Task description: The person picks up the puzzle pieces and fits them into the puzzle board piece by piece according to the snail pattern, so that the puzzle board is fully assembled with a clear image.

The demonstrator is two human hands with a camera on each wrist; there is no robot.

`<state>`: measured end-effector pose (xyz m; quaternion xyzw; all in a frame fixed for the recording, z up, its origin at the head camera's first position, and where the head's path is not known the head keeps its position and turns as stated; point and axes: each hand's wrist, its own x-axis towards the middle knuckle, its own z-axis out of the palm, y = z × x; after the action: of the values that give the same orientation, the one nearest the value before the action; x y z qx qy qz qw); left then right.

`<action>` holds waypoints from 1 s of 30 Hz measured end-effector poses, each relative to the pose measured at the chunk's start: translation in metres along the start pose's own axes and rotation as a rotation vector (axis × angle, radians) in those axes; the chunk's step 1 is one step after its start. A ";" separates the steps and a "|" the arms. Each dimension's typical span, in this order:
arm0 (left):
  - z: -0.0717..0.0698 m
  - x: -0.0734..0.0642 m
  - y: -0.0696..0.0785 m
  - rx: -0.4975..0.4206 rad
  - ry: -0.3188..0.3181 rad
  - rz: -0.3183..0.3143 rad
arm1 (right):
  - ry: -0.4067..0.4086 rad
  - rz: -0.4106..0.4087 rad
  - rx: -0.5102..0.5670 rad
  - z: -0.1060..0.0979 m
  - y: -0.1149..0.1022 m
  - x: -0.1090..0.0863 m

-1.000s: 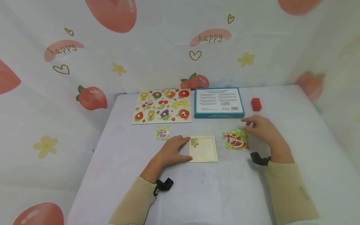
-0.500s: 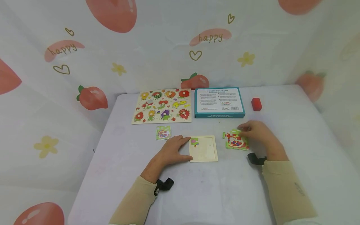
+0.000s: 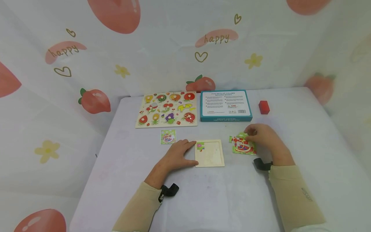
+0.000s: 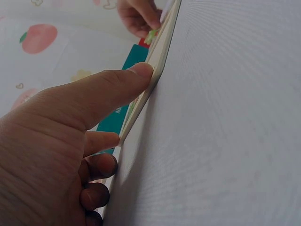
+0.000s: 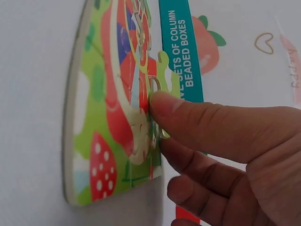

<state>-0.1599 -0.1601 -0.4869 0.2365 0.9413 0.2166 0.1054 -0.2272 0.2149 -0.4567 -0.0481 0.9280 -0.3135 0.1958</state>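
My left hand rests at the left side of a square wooden puzzle tray, thumb and index finger spread to its two left corners. One green jigsaw piece with a pink flower lies in the tray's far left corner. To the right, my right hand pinches a green jigsaw piece between thumb and index finger. That piece stands tilted up at the far right part of a mostly assembled red and green jigsaw. In the right wrist view, the thumb hides part of the piece.
Behind lie a fruit knob puzzle board and a teal-edged box. A red block stands at the back right. A small picture card lies beyond my left hand. A patterned cloth hangs behind the table.
My right hand has moved left and down from beside the jigsaw onto its far right part and now pinches a piece there. My left hand and the tray stay in place.
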 end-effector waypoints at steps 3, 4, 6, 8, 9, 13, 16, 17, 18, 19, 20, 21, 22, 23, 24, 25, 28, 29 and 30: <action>0.000 0.000 0.000 0.005 -0.001 -0.001 | 0.012 -0.004 0.012 0.000 -0.002 -0.001; 0.000 0.000 0.001 0.004 -0.001 -0.001 | 0.015 -0.004 0.018 0.000 -0.002 -0.002; -0.001 0.000 0.001 0.006 -0.002 -0.002 | 0.022 -0.002 0.025 -0.001 -0.002 -0.002; -0.001 0.000 0.001 0.005 -0.003 -0.001 | 0.026 0.000 0.035 -0.002 -0.002 -0.003; -0.001 0.000 0.001 0.002 -0.003 -0.001 | 0.028 0.002 0.039 -0.003 -0.002 -0.003; -0.002 0.000 0.001 0.003 -0.002 0.005 | 0.042 0.002 0.057 -0.008 -0.003 -0.006; -0.002 0.000 0.001 0.006 0.000 0.009 | 0.056 -0.001 0.081 -0.013 -0.004 -0.010; -0.002 0.000 0.001 0.008 0.002 0.011 | 0.060 -0.004 0.087 -0.014 -0.004 -0.011; -0.002 -0.001 0.001 0.006 0.002 0.011 | 0.062 -0.002 0.098 -0.016 -0.005 -0.013; -0.002 -0.001 0.001 0.004 0.001 0.011 | 0.066 0.000 0.107 -0.017 -0.006 -0.014; -0.002 -0.001 0.001 0.002 0.000 0.011 | 0.068 0.002 0.113 -0.019 -0.007 -0.015; -0.002 -0.001 0.001 0.000 -0.001 0.010 | 0.071 0.004 0.121 -0.020 -0.008 -0.016; -0.002 -0.001 0.001 0.000 -0.001 0.009 | 0.074 0.004 0.131 -0.021 -0.009 -0.017; -0.002 -0.001 0.001 -0.001 -0.001 0.009 | 0.077 0.004 0.139 -0.023 -0.011 -0.018; -0.002 -0.001 0.001 -0.003 -0.002 0.008 | 0.080 -0.002 0.147 -0.024 -0.012 -0.019; -0.002 -0.001 0.001 -0.003 -0.002 0.008 | 0.085 -0.011 0.151 -0.025 -0.013 -0.020; -0.002 0.000 0.000 -0.003 0.001 0.011 | 0.098 -0.047 0.164 -0.029 -0.017 -0.024; -0.002 0.000 0.000 -0.004 0.003 0.012 | 0.102 -0.058 0.166 -0.030 -0.018 -0.025; -0.002 0.000 0.000 -0.005 0.005 0.014 | 0.107 -0.069 0.166 -0.031 -0.019 -0.027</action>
<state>-0.1601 -0.1607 -0.4854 0.2421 0.9394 0.2200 0.1021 -0.2155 0.2230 -0.4134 -0.0470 0.9056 -0.3981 0.1383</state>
